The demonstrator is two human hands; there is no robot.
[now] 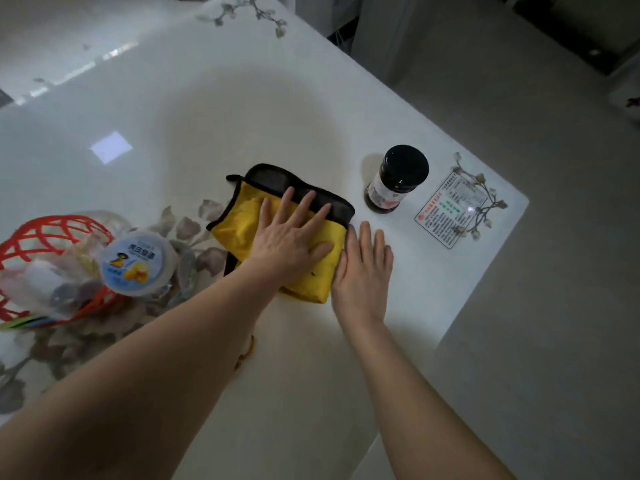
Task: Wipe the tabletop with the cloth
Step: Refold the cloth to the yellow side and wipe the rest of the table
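A folded yellow cloth [239, 220] with a black border lies on the glossy white tabletop [214, 109], near the middle of the view. My left hand [291, 237] lies flat on top of it, fingers straight and spread, pressing it down. My right hand [363, 268] rests flat on the bare tabletop just right of the cloth, its fingers straight and touching the cloth's right edge.
A dark jar [394, 180] with a black lid stands right of the cloth, and a printed card [450, 209] lies beyond it near the table's right corner. At left, a red wire basket [27, 237] holds wrapped items and a lidded plastic cup [136, 263]. Small orange scraps [246, 351] lie near my left forearm.
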